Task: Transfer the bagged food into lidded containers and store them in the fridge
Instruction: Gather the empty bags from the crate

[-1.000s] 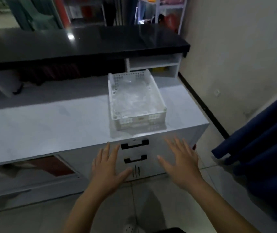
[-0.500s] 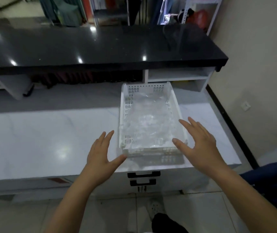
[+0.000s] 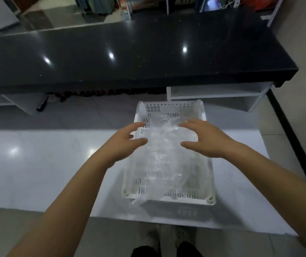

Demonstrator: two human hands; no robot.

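**Reaching into the basket for the bagged food**

Reaching is done w/ both hands over the white slotted basket (image 3: 168, 198), which is set on the pale glossy counter (image 3: 42, 164), close to its near edge. Clear crumpled plastic bags (image 3: 164, 154) are seen lying inside the basket, one corner spilling over the basket's near-left rim; contents can't be made out through the plastic. The left hand (image 3: 125, 143) is held over the basket's left wall, fingers loosely curved, thumb apart, nothing gripped. The right hand (image 3: 202, 139) is held over the basket's far-right part, likewise spread and relaxed, nothing held yet; whether the plastic is touched can't be told. The hands are probably placed either side of the bags so the soft bundle can be gathered from both flanks at once, judging by the pose. No lidded containers and no fridge are seen in view.

Behind the basket a raised black polished countertop (image 3: 148, 56) is seen, w/ ceiling lights reflected. Beyond the basket's far-right corner a white open shelf (image 3: 217, 93) is fitted. Shop racks are glimpsed past the black top.
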